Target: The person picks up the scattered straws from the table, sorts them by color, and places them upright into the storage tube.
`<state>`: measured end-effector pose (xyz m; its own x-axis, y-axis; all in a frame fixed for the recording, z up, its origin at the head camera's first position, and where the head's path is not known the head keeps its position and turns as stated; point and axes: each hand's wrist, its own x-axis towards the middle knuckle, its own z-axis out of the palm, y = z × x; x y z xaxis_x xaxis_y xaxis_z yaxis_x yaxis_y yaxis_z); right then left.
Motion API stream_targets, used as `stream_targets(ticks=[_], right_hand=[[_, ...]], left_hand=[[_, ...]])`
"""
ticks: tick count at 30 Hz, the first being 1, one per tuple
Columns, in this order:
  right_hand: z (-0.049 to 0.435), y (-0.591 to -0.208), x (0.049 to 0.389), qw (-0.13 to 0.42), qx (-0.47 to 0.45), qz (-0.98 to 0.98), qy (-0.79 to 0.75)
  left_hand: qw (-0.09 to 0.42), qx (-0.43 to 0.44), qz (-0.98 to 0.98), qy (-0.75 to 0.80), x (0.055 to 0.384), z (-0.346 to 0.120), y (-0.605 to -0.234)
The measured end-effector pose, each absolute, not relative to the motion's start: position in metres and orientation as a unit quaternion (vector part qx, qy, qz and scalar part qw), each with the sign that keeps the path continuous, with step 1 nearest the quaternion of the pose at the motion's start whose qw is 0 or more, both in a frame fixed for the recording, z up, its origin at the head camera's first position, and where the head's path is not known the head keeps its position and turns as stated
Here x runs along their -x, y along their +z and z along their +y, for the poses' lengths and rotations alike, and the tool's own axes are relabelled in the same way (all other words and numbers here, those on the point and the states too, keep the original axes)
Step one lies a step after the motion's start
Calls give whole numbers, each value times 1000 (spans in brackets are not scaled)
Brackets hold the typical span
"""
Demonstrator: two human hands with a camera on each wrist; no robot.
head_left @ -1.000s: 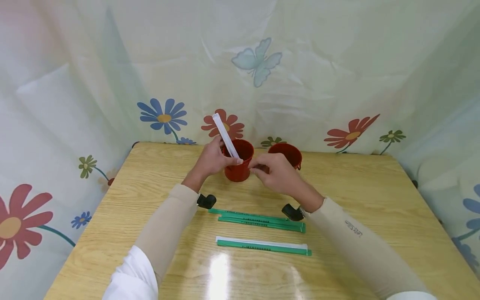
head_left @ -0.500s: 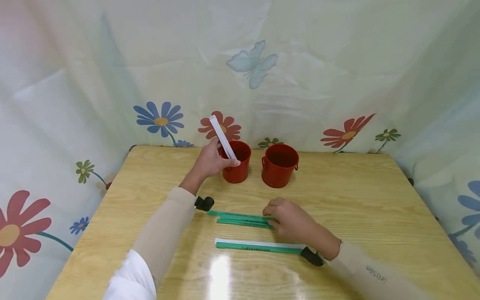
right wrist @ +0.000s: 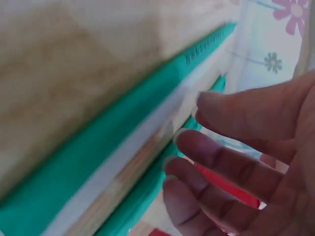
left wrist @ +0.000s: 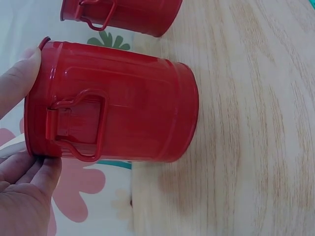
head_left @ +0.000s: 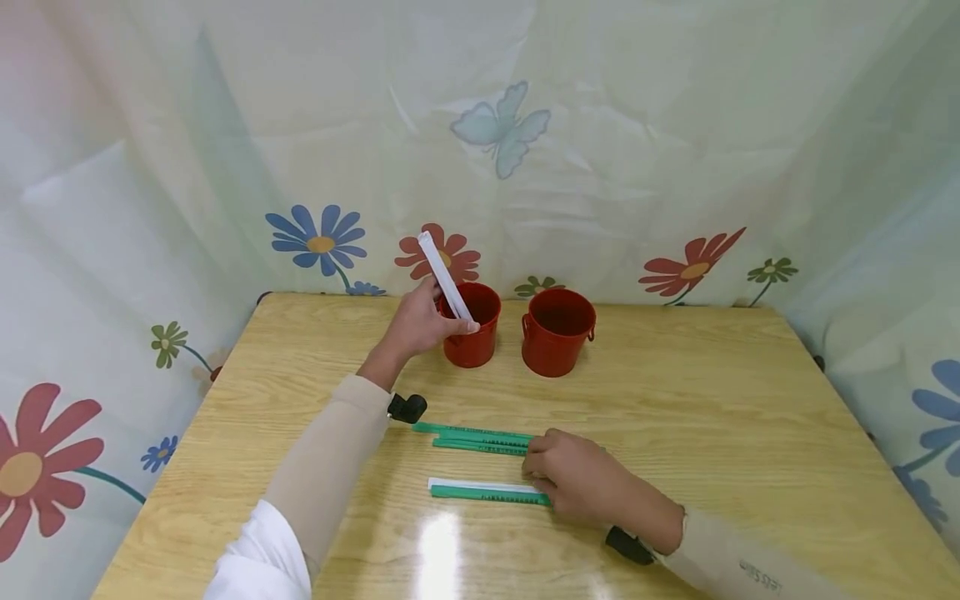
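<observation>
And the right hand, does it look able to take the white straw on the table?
Probably yes: the empty right hand is close to the white straw and the way looks free, though a green straw lies alongside.

A pale, creased backdrop (head_left: 637,125) printed with flowers hangs behind the wood-grained worktop (head_left: 712,417) and along both its sides. High near the center, we see a pale blue-green butterfly (head_left: 501,129); below it to the left blooms a blue daisy (head_left: 320,243) with a yellow center, and to the right a stretched red daisy (head_left: 693,268) beside a small green flower (head_left: 772,271). At far left, we spot a large red flower (head_left: 37,471), partly cut off, near a small blue blossom (head_left: 159,454). White glare (head_left: 437,550) streaks the worktop's near part.
</observation>
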<state>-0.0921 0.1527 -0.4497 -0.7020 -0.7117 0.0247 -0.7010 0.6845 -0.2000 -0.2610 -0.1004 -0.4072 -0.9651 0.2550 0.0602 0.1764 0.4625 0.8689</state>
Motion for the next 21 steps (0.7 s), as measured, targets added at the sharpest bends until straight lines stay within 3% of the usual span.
stream_targets(ticks=[14,21], right_hand=[[148,-456,86,33,390,919,-39],[144,-453,87,82,399,913,-10]], left_hand=[[41,-126,856,499,262,-99,-404],[44,-117,862,491,260,-100,-406]])
